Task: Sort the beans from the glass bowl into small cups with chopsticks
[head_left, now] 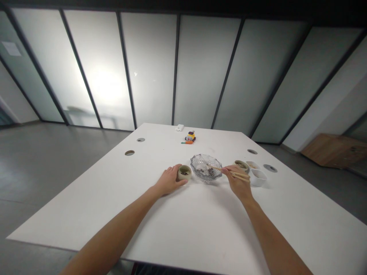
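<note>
My left hand (169,180) is wrapped around a small beige cup (184,172) that stands on the white table (172,225). My right hand (237,182) grips a pair of wooden chopsticks (229,172), whose tips reach into a clear glass bowl (205,167) holding small dark pieces. The bowl sits between the two hands. Just right of my right hand are another small beige cup (241,164) and two white square dishes (258,177).
A small yellow toy (190,136) and a white box (179,127) lie near the table's far edge. Round cable holes (129,152) are set in the tabletop at left and right. Frosted glass panels stand behind; a wooden cabinet (332,149) sits on the floor at right.
</note>
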Demonstrator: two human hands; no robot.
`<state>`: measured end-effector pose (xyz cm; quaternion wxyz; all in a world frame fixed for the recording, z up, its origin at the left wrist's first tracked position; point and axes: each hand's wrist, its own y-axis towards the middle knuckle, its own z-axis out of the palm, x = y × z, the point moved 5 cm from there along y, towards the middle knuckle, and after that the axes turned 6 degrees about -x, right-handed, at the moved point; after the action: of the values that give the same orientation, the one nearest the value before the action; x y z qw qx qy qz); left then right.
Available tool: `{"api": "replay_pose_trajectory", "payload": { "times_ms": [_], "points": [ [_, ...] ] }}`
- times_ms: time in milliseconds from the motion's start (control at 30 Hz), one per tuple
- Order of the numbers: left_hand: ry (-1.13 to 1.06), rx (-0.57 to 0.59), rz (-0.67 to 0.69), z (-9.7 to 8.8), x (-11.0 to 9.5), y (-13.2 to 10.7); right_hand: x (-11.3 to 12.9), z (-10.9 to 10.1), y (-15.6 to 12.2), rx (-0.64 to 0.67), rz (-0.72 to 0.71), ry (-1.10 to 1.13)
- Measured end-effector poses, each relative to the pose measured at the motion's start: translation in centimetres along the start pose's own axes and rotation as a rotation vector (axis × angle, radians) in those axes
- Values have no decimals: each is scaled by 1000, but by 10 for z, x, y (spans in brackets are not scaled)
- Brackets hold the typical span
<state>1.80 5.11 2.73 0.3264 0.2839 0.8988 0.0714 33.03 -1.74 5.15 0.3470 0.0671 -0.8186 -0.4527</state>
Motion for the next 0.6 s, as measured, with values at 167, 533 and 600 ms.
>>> {"api": "replay_pose_trajectory", "payload": {
  "times_ms": [167,533,600],
  "points": [
    [6,0,5,0,0,0,4,-3,3,-54,60,16],
    [12,2,-8,1,2,0,30,3,-1,-57,-10,36],
    [7,-2,-5,0,1,0,32,8,-3,-31,-17,59]
  ]
}}
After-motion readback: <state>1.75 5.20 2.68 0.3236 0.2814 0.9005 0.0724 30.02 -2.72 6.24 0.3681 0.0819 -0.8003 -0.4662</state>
